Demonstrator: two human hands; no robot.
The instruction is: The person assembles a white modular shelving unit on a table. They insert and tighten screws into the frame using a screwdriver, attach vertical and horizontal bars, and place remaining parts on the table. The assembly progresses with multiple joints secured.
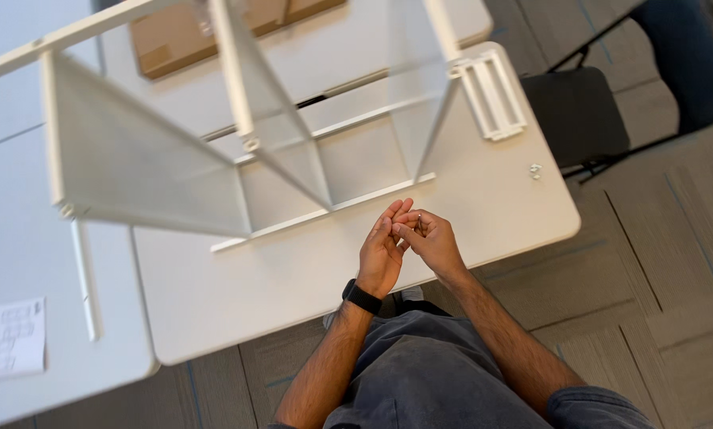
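A very small part [419,225], too small to tell, sits between the fingertips of the right hand [431,241] and the left hand [382,253], both loosely curled together above the near edge of the tabletop [293,278]. The white mesh rack [237,151] stands behind them.

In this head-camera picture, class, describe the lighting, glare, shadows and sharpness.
Head view: soft, even light; the white table is bright but not blown out; faint shadow under the white mesh frame; both hands, left and right, are sharp; whatever small thing the fingers pinch is too tiny to tell.
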